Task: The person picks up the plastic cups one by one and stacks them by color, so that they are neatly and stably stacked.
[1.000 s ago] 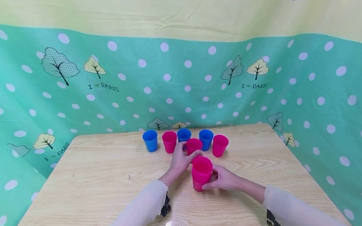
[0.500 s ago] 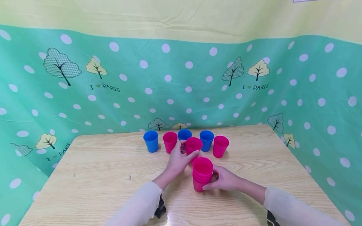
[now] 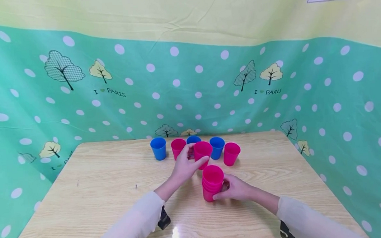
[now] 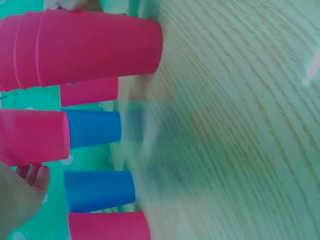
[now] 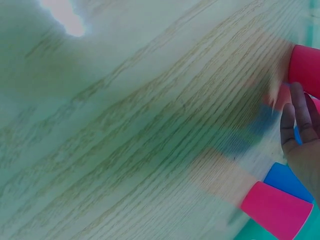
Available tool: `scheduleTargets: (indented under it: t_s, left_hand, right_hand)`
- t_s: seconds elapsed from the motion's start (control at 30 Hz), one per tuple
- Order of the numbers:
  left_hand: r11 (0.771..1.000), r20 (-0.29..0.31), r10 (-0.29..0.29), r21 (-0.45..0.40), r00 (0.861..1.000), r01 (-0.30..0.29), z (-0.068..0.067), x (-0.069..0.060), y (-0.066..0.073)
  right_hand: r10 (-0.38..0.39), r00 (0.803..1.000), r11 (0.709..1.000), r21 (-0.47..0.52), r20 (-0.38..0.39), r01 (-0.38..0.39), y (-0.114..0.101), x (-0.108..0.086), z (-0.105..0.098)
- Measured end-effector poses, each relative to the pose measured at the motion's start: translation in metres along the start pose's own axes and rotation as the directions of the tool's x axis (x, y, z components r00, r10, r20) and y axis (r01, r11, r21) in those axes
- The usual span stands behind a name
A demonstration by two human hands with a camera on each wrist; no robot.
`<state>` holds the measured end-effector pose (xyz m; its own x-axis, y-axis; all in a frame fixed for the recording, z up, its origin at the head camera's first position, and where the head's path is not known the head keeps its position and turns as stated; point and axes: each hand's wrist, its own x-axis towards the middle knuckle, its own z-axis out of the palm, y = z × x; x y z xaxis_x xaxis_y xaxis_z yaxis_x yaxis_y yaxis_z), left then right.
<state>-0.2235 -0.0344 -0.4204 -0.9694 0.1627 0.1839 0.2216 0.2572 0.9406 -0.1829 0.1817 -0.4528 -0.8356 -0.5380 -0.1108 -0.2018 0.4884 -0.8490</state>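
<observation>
In the head view my left hand grips a single pink cup, upright and just behind the stack. That cup hangs clear of the wood in the left wrist view, with the left hand around it. A stack of nested pink cups stands nearest the front, and my right hand holds its right side low down. In the right wrist view the right hand has its fingers against the pink stack.
Behind the hands, blue cups and pink cups stand in a loose row near the back of the wooden table. A dotted green curtain hangs behind.
My left hand has lifted the single pink cup and drawn it slightly up and toward the stack. The right hand and the stack have stayed in place.
</observation>
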Motion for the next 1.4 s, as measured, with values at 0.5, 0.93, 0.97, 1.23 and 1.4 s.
scheduleTargets:
  t_s: [0.5, 0.93, 0.97, 1.23, 1.4]
  left_hand:
    - [0.998, 0.055, 0.049, 0.022, 0.997, -0.05, -0.003, -0.008, 0.027]
    - [0.998, 0.042, 0.069, -0.012, 0.997, -0.069, -0.011, -0.009, 0.047]
    - [0.998, 0.045, 0.07, -0.012, 0.997, -0.069, -0.011, -0.009, 0.049]
    - [0.997, 0.029, 0.081, 0.006, 0.996, -0.081, -0.014, -0.01, 0.056]
    - [0.997, 0.012, 0.071, 0.004, 0.997, -0.071, -0.017, -0.011, 0.061]
  right_hand:
    - [-0.03, 0.999, 0.999, 0.011, 0.019, 0.03, 0.002, 0.002, -0.002]
    - [-0.04, 0.999, 0.999, 0.002, 0.017, 0.04, 0.003, 0.0, -0.002]
    - [-0.039, 0.999, 0.999, 0.0, 0.018, 0.039, 0.003, 0.0, -0.003]
    - [-0.057, 0.998, 0.998, -0.007, 0.025, 0.057, 0.003, 0.0, -0.002]
    - [-0.053, 0.998, 0.999, -0.007, 0.026, 0.053, 0.003, -0.001, -0.002]
